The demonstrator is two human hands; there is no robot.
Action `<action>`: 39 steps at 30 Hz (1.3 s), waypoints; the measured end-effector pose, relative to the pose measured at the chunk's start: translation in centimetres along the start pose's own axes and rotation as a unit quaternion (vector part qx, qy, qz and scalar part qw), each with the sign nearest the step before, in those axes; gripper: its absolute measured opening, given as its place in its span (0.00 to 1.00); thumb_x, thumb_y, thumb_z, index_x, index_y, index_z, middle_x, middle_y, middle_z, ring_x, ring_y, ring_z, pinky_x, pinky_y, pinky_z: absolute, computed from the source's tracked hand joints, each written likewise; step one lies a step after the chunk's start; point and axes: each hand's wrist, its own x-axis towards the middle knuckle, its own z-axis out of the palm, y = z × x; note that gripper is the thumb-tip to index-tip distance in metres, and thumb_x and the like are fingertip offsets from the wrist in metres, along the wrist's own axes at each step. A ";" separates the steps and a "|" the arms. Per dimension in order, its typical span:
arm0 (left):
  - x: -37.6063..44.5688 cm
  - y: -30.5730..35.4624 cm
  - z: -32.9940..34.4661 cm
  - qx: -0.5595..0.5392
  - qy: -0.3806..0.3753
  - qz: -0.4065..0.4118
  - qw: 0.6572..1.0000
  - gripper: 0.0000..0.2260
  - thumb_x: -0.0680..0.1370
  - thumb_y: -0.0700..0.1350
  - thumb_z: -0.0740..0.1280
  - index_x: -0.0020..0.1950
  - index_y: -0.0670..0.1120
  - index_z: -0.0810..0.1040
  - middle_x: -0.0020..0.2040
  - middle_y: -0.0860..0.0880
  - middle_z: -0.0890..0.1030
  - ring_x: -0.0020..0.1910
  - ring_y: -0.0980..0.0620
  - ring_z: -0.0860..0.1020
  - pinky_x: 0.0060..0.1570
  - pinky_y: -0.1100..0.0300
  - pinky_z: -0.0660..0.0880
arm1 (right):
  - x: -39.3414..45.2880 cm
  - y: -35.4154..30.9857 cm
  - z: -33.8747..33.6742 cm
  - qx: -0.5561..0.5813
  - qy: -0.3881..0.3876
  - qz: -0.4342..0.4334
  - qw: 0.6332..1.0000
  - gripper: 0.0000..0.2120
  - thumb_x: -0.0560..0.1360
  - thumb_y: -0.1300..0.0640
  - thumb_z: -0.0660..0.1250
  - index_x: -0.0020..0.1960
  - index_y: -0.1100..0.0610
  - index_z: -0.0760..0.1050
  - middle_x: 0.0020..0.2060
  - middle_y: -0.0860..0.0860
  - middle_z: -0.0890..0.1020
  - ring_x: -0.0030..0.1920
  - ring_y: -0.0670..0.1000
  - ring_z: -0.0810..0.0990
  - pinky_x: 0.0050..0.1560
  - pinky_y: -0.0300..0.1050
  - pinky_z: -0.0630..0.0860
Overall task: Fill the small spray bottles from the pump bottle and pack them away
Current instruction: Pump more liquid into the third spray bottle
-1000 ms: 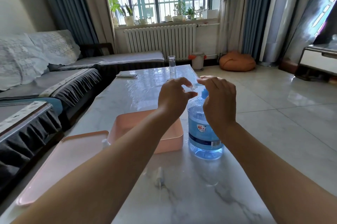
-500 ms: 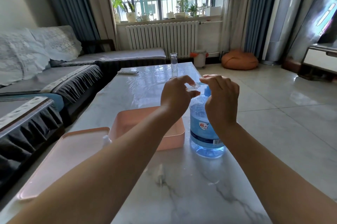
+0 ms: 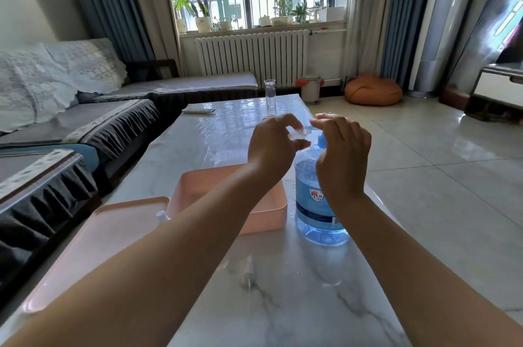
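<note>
A blue water-jug pump bottle [image 3: 314, 199] stands on the marble table, its blue pump top [image 3: 322, 139] partly behind my right hand [image 3: 341, 157]. My right hand rests over the pump, its fingers at the clear spout. My left hand [image 3: 273, 146] pinches a small clear spray bottle [image 3: 297, 134] just left of the spout. A spray cap [image 3: 247, 273] lies on the table near me. Another white cap [image 3: 162, 216] peeks out beside my left forearm. A clear small bottle [image 3: 269, 93] stands upright at the table's far end.
A pink box [image 3: 266, 213] sits left of the pump bottle, its pink lid [image 3: 93, 245] flat beside it. A remote [image 3: 198, 111] lies at the far left. A sofa runs along the left; tiled floor lies beyond the table's right edge.
Both hands hold nearly the same pose over the pump. The view has tilted slightly, so the hands and bottle sit a little lower in frame.
</note>
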 end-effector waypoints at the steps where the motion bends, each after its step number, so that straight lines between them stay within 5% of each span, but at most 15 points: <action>1: -0.1 -0.1 0.1 -0.005 -0.002 -0.002 1.000 0.12 0.69 0.49 0.77 0.49 0.50 0.80 0.45 0.49 0.81 0.38 0.56 0.75 0.34 0.70 0.64 | -0.1 -0.1 0.0 0.002 -0.004 0.005 1.000 0.21 0.67 0.72 0.66 0.56 0.55 0.78 0.56 0.51 0.81 0.58 0.55 0.78 0.60 0.45 0.66; 7: -0.4 0.5 0.1 -0.013 0.015 -0.008 1.000 0.13 0.69 0.49 0.77 0.50 0.50 0.80 0.50 0.48 0.82 0.42 0.54 0.78 0.36 0.73 0.64 | 0.6 -0.2 -1.7 0.030 -0.052 0.003 0.998 0.25 0.67 0.73 0.65 0.60 0.55 0.77 0.60 0.51 0.80 0.62 0.53 0.76 0.66 0.48 0.66; 12: -0.1 0.9 -0.1 -0.012 0.016 -0.004 1.000 0.14 0.68 0.50 0.77 0.50 0.51 0.80 0.52 0.48 0.83 0.45 0.53 0.80 0.45 0.63 0.74 | 1.3 -0.1 -2.5 0.032 -0.067 -0.011 0.997 0.24 0.69 0.72 0.66 0.62 0.55 0.76 0.61 0.52 0.79 0.63 0.54 0.76 0.68 0.51 0.66; 18: 0.1 0.7 -0.1 -0.008 0.022 -0.008 1.000 0.13 0.69 0.50 0.77 0.50 0.51 0.80 0.50 0.48 0.82 0.42 0.55 0.77 0.36 0.70 0.65 | 1.4 -0.4 -2.2 0.024 -0.060 0.001 0.998 0.22 0.70 0.70 0.68 0.60 0.54 0.77 0.60 0.52 0.80 0.62 0.54 0.77 0.65 0.50 0.67; 25: -0.3 0.0 0.6 -0.017 0.005 -0.013 1.000 0.13 0.69 0.49 0.77 0.50 0.50 0.80 0.49 0.49 0.82 0.42 0.54 0.77 0.37 0.67 0.66 | 0.2 0.0 -0.3 0.019 -0.012 0.011 1.000 0.18 0.69 0.70 0.68 0.56 0.56 0.79 0.55 0.53 0.82 0.57 0.56 0.78 0.60 0.45 0.67; 32: 0.1 0.3 0.2 0.009 0.006 -0.008 1.000 0.15 0.69 0.51 0.76 0.53 0.50 0.79 0.53 0.48 0.82 0.45 0.54 0.78 0.44 0.64 0.70 | 1.1 -0.1 -1.8 0.024 -0.064 -0.002 0.998 0.21 0.70 0.69 0.68 0.61 0.54 0.77 0.59 0.52 0.80 0.61 0.54 0.77 0.65 0.49 0.68; 39: 0.1 0.3 0.3 -0.011 0.015 -0.008 1.000 0.15 0.69 0.50 0.77 0.53 0.49 0.80 0.51 0.48 0.82 0.43 0.55 0.77 0.36 0.71 0.64 | 1.4 0.1 -1.0 0.009 -0.031 0.001 0.999 0.16 0.70 0.68 0.70 0.55 0.54 0.78 0.53 0.51 0.82 0.54 0.54 0.79 0.56 0.47 0.71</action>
